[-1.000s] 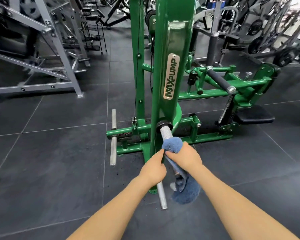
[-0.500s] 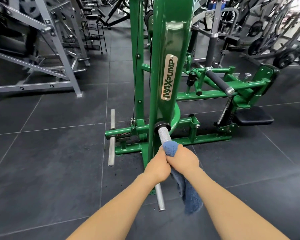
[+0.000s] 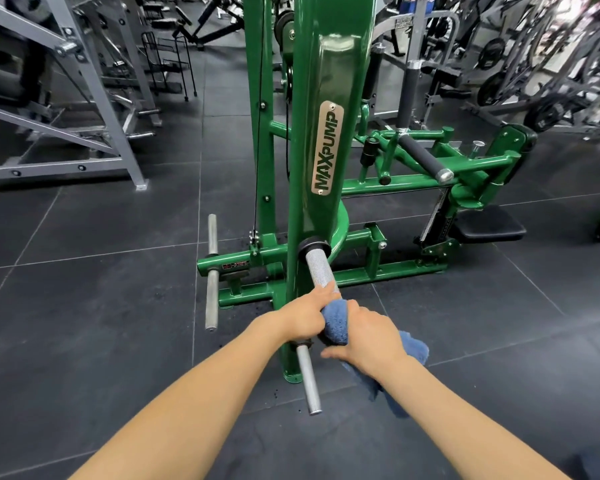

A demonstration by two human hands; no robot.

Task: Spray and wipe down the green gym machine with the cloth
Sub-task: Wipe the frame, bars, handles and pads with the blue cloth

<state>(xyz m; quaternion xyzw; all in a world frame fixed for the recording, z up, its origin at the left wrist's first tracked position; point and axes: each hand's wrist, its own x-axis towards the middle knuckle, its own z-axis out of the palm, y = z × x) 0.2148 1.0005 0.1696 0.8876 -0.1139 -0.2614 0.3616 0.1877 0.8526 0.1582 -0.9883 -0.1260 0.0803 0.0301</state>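
From the head camera, both hands meet on the silver bar (image 3: 317,271) that sticks out toward the person from the green machine (image 3: 312,140). The left hand (image 3: 305,318) is wrapped around the bar, gripping it, with its fingertips reaching up onto the rough metal sleeve. Just to its right, touching it, the right hand (image 3: 368,337) is curled around the blue cloth (image 3: 336,322) and holds it bunched against the bar; the loose end of the cloth hangs below and behind this wrist. The thin bare end of the bar pokes out beneath both hands. Left of the left hand, a second silver rod (image 3: 211,271) crosses the machine's base. Beyond the right hand sits a black pad (image 3: 489,228) on the dark floor (image 3: 84,306)
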